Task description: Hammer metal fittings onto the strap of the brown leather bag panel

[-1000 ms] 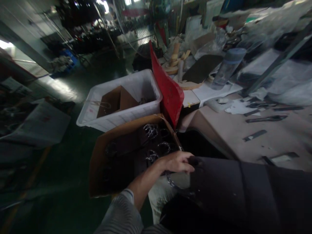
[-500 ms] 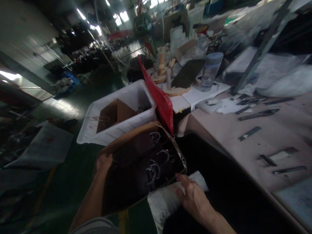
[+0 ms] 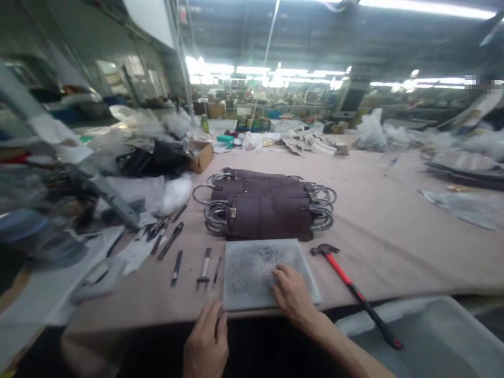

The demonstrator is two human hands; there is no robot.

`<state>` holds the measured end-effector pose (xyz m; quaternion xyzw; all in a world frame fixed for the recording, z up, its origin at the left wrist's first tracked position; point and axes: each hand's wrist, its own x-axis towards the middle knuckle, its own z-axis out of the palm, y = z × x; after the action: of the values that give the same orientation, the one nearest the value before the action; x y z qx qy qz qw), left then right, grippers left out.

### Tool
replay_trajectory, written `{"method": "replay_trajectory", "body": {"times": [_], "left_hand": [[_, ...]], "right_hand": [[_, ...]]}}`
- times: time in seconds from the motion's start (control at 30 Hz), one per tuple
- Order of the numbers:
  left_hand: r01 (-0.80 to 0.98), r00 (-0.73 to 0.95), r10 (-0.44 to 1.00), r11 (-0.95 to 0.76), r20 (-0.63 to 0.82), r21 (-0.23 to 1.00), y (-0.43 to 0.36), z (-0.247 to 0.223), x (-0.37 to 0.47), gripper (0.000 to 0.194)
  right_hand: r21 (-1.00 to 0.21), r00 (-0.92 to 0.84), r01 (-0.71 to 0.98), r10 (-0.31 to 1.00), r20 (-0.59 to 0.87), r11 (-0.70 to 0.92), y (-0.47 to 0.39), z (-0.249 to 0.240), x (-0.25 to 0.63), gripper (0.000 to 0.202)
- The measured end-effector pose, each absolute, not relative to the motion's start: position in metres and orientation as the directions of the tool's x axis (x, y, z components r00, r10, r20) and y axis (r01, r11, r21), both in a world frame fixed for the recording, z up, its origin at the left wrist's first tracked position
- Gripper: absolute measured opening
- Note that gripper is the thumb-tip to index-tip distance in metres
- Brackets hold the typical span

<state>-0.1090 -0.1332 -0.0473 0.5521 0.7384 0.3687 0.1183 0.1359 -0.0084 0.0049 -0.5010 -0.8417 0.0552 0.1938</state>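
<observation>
My right hand [image 3: 292, 293] rests palm down on a grey slab [image 3: 246, 273] with dark specks, its fingers loosely spread and nothing in them. At the table's front edge, left of the slab, my left hand [image 3: 207, 338] has thumb and fingers a little apart; I see no object in it. Just behind the slab lies a stack of dark brown leather bag pieces [image 3: 271, 212], with loop handles in clear wrap at both ends. A claw hammer [image 3: 348, 283] with a red and black handle lies to the right, its grip overhanging the edge. A pronged punch [image 3: 204, 270] and a thin metal rod [image 3: 217, 272] lie left of the slab.
More hand tools [image 3: 171, 240] lie farther left, near a slanted metal post [image 3: 106, 191] and a clear jar [image 3: 35, 236]. A cardboard box [image 3: 201, 156] and plastic bags stand behind. A plastic-lined bin [image 3: 433, 336] sits below the front edge at right.
My view has swung right, from the floor and bins to the table. Both hands have left the cardboard box of dark bag pieces; the right one is now on the slab.
</observation>
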Motion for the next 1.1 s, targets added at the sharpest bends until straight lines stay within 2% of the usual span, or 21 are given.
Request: {"method": "replay_trajectory", "body": {"times": [0.1, 0.2, 0.33, 0.43, 0.5, 0.57, 0.7, 0.83, 0.97, 1.1], "left_hand": [[0.812, -0.200, 0.934, -0.010, 0.295, 0.583, -0.051, -0.011, -0.084, 0.035], [0.891, -0.142, 0.943, -0.011, 0.301, 0.453, 0.022, 0.015, -0.084, 0.035], [0.956, -0.210, 0.939, 0.139, 0.271, 0.257, 0.095, 0.044, -0.102, 0.037], [0.949, -0.314, 0.878, 0.297, 0.361, 0.103, 0.126, 0.061, -0.117, 0.039], [0.944, -0.307, 0.851, 0.330, 0.425, 0.021, 0.141, 0.069, -0.129, 0.041], [0.949, -0.281, 0.887, 0.313, 0.366, -0.030, 0.155, 0.073, -0.142, 0.044], [0.963, -0.254, 0.965, 0.259, 0.060, -0.081, 0.181, 0.073, -0.170, 0.041], [0.957, -0.172, 0.984, 0.156, -0.043, -0.245, 0.195, 0.080, -0.187, 0.032], [0.965, -0.165, 0.983, 0.144, -0.081, -0.217, 0.194, 0.116, -0.182, 0.031], [0.981, -0.043, 0.996, 0.057, 0.077, -0.186, 0.177, 0.179, -0.163, 0.027]], "right_hand": [[-0.219, -0.293, 0.912, 0.924, 0.244, 0.347, 0.006, -0.010, 0.171, 0.037], [-0.211, -0.269, 0.920, 0.924, 0.271, 0.330, 0.013, -0.029, 0.184, 0.043], [-0.179, -0.266, 0.922, 0.897, 0.353, 0.344, 0.013, -0.048, 0.182, 0.044], [-0.175, -0.256, 0.924, 0.891, 0.374, 0.339, 0.012, -0.053, 0.180, 0.045], [-0.172, -0.248, 0.929, 0.895, 0.370, 0.329, 0.011, -0.053, 0.179, 0.046], [-0.176, -0.246, 0.931, 0.904, 0.350, 0.321, 0.011, -0.052, 0.179, 0.047], [-0.239, -0.237, 0.921, 0.930, 0.281, 0.307, 0.009, -0.046, 0.179, 0.048], [-0.287, -0.229, 0.912, 0.944, 0.238, 0.294, 0.008, -0.040, 0.179, 0.048], [-0.310, -0.234, 0.902, 0.944, 0.233, 0.300, 0.009, -0.038, 0.179, 0.049], [-0.305, -0.232, 0.899, 0.931, 0.280, 0.316, 0.011, -0.042, 0.181, 0.047]]}}
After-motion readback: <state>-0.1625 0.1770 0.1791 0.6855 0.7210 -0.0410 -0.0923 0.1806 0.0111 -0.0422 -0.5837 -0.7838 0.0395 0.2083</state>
